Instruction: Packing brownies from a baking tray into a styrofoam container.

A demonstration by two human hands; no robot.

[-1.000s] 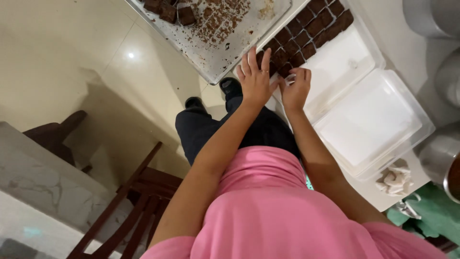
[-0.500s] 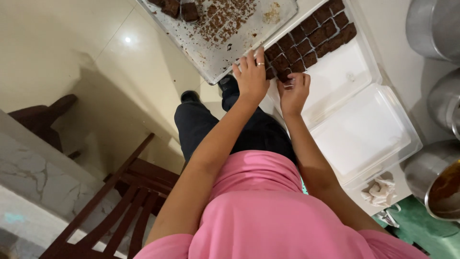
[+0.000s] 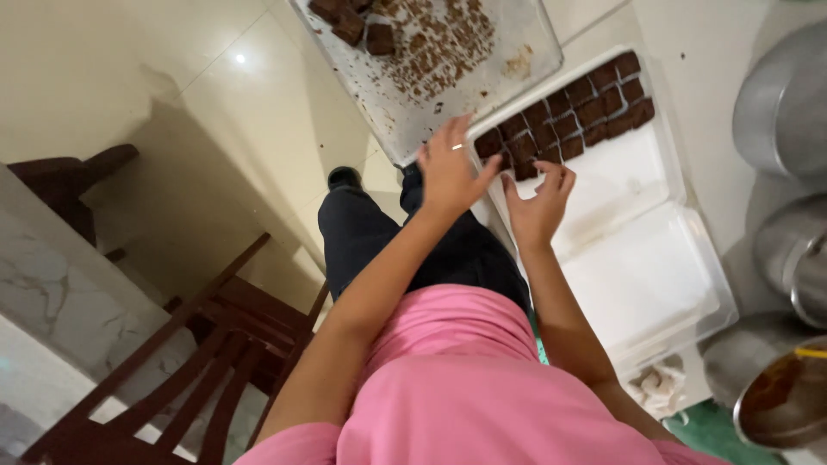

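Left hand [image 3: 448, 172] spread flat, fingertips on brown squares [image 3: 564, 120] at near end of white foam box [image 3: 646, 275]. Right hand [image 3: 538, 202] half curled beside, holding nothing seen. Crumby metal tray [image 3: 525, 43] next door.

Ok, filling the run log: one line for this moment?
left hand on brownies | right hand at box edge | tray beside

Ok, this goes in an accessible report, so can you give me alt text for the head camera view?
Seen from above, a person in a pink top sets both hands, left hand and right hand, at the near end of rows of brown squares in an open white foam box. A crumb-strewn metal tray lies beyond, steel pots to the right, a wooden chair to the left.
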